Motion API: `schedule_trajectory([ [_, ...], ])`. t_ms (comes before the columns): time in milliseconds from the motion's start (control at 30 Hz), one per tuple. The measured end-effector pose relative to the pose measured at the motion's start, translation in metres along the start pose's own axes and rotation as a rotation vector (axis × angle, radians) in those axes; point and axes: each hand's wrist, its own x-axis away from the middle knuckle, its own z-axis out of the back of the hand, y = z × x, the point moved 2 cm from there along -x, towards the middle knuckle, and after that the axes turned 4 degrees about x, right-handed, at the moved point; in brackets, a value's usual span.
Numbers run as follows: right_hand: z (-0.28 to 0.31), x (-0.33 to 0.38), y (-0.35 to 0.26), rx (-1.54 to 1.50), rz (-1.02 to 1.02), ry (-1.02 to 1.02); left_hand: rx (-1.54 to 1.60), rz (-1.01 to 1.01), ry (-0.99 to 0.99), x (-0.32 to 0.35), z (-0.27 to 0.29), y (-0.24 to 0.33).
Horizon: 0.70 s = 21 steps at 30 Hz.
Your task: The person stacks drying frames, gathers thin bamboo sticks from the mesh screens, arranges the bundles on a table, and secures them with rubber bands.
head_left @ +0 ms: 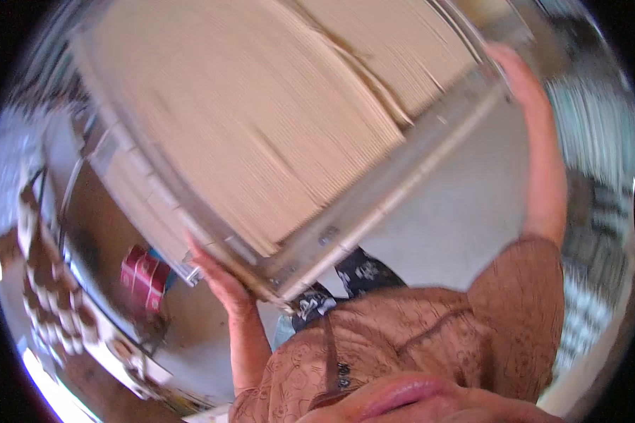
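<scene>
Both hands grasp the grey metal cart [374, 211] stacked with tan cardboard sheets [261, 113], left hand [222, 278] at its near corner, right hand [515, 70] at its far rail; steady, even pushing seems advisable.

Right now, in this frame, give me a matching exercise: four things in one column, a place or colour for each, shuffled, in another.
1. left hand
2. right hand
3. stack of cardboard sheets
4. red box

a. tan, filling the metal cart
b. on the floor, left of the cart
c. at the cart's near lower corner
d. at the cart's far right edge

Pairs: 1-c, 2-d, 3-a, 4-b
</scene>
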Motion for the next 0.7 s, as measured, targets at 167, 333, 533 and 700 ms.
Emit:
schedule_trajectory([
  [167, -0.026, 0.030, 0.003, -0.050, -0.249, 0.069, 0.128, -0.040, -0.116, -0.009, 0.010, -0.021],
  [333, -0.039, 0.033, 0.019, -0.187, -0.230, 0.039, 0.290, 0.253, -0.210, 0.004, 0.024, -0.002],
  [533, -0.043, 0.035, 0.020, -0.181, -0.276, 0.082, 0.138, -0.005, -0.176, 0.000, 0.014, -0.003],
  [700, -0.045, 0.009, 0.021, -0.175, -0.241, 0.068, 0.452, 0.293, -0.160, 0.009, 0.005, 0.008],
])
